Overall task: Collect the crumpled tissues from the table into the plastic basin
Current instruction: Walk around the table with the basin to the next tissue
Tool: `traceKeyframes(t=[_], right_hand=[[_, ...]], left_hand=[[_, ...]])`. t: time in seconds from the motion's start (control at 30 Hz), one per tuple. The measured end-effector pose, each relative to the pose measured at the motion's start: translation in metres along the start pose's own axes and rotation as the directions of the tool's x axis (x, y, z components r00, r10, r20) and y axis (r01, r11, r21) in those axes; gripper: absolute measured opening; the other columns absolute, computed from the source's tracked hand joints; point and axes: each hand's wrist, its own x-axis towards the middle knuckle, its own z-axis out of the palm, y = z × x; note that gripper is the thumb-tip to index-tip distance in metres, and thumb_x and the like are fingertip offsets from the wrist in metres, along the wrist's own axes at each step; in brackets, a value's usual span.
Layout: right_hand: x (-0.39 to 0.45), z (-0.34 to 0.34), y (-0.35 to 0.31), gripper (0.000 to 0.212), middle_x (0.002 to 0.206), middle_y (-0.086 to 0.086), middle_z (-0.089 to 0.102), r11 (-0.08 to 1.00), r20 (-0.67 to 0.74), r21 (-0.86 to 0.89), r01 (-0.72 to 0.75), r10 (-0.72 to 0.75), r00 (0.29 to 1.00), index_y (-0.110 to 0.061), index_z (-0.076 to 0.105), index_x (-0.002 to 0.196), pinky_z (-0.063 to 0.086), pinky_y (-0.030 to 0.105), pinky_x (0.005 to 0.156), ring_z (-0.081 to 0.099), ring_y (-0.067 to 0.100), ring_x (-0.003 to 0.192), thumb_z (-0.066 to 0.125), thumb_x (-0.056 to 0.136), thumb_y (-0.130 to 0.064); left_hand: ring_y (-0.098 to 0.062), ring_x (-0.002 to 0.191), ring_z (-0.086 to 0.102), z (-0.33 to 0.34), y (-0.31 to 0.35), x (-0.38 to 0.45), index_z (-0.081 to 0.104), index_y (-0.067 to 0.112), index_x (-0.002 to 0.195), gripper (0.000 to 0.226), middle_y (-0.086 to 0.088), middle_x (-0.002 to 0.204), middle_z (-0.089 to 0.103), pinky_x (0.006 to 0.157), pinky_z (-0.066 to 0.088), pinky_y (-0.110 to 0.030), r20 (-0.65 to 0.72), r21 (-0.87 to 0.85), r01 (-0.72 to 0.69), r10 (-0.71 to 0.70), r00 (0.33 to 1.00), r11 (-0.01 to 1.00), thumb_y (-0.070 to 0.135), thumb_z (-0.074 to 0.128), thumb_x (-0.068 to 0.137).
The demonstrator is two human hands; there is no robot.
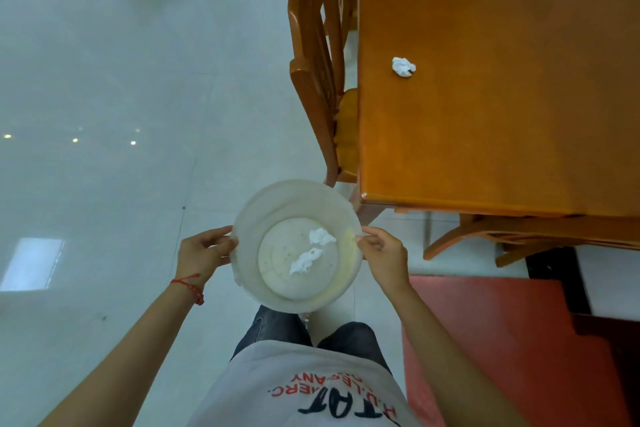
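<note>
I hold a white plastic basin [249, 218] in front of my body, above the floor. My left hand [202, 250] grips its left rim and my right hand [382, 255] grips its right rim. Two crumpled white tissues lie inside on the bottom: one [321, 236] nearer the right, one [306, 260] in the middle. Another crumpled tissue [402, 66] sits on the orange wooden table [502, 97], near its left edge, well beyond the basin.
A wooden chair [318, 62] is tucked against the table's left side, and another chair [512, 236] sits under its near edge. White tiled floor [104, 114] stretches to the left. A red mat [502, 340] lies at the lower right.
</note>
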Motion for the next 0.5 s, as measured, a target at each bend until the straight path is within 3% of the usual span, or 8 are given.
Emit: traceKeyframes(t=[0.13, 0.27, 0.33, 0.43, 0.5], right_hand=[[0.013, 0.011, -0.013, 0.028, 0.093, 0.001, 0.067, 1.0, -0.006, -0.017, 0.013, -0.013, 1.0, -0.009, 0.064, 0.11, 0.051, 0.026, 0.077, 0.062, 0.013, 0.082, 0.064, 0.084, -0.019], [0.025, 0.019, -0.023, 0.03, 0.096, 0.0, 0.066, 0.999, -0.012, -0.019, 0.032, -0.032, 0.999, -0.009, 0.063, 0.113, 0.046, 0.005, 0.058, 0.06, 0.003, 0.077, 0.063, 0.085, -0.021], [0.031, 0.02, -0.026, 0.032, 0.1, 0.001, 0.066, 1.0, -0.013, -0.006, 0.026, -0.026, 1.0, -0.009, 0.062, 0.114, 0.045, 0.003, 0.056, 0.059, 0.001, 0.078, 0.063, 0.085, -0.02], [0.039, 0.014, -0.03, 0.03, 0.105, 0.002, 0.066, 1.0, -0.02, -0.015, 0.024, -0.025, 0.999, -0.011, 0.062, 0.113, 0.051, 0.025, 0.082, 0.061, 0.014, 0.093, 0.062, 0.085, -0.022], [0.045, 0.007, -0.032, 0.027, 0.108, 0.005, 0.066, 1.0, -0.031, -0.003, 0.026, -0.026, 0.999, -0.012, 0.063, 0.112, 0.051, 0.036, 0.09, 0.061, 0.02, 0.098, 0.061, 0.086, -0.02]], left_hand=[[-0.03, 0.085, 0.064, -0.007, 0.007, 0.011, 0.063, 0.002, 0.11, 0.032, -0.01, 0.088, 0.068, 0.081, 0.052, -0.041, -0.012, -0.029, 0.002, -0.002, 1.0, 1.0, 0.002, 0.067, 0.078], [-0.026, 0.081, 0.065, -0.009, 0.013, 0.021, 0.065, 0.008, 0.107, 0.029, -0.006, 0.081, 0.068, 0.079, 0.053, -0.037, -0.039, -0.039, -0.003, 0.001, 0.999, 0.999, 0.002, 0.066, 0.078], [-0.021, 0.076, 0.066, -0.007, 0.015, 0.027, 0.066, 0.01, 0.106, 0.029, -0.006, 0.078, 0.068, 0.079, 0.054, -0.036, -0.063, -0.037, -0.006, 0.004, 0.998, 0.999, 0.003, 0.067, 0.077], [-0.015, 0.074, 0.067, 0.0, 0.016, 0.033, 0.067, 0.008, 0.106, 0.029, -0.001, 0.078, 0.069, 0.079, 0.055, -0.037, -0.093, -0.026, 0.0, -0.003, 0.996, 1.0, 0.006, 0.068, 0.077], [-0.013, 0.072, 0.068, 0.006, 0.017, 0.036, 0.067, 0.008, 0.106, 0.03, 0.003, 0.077, 0.069, 0.079, 0.056, -0.037, -0.121, -0.035, 0.012, -0.016, 0.993, 0.999, 0.007, 0.069, 0.076]])
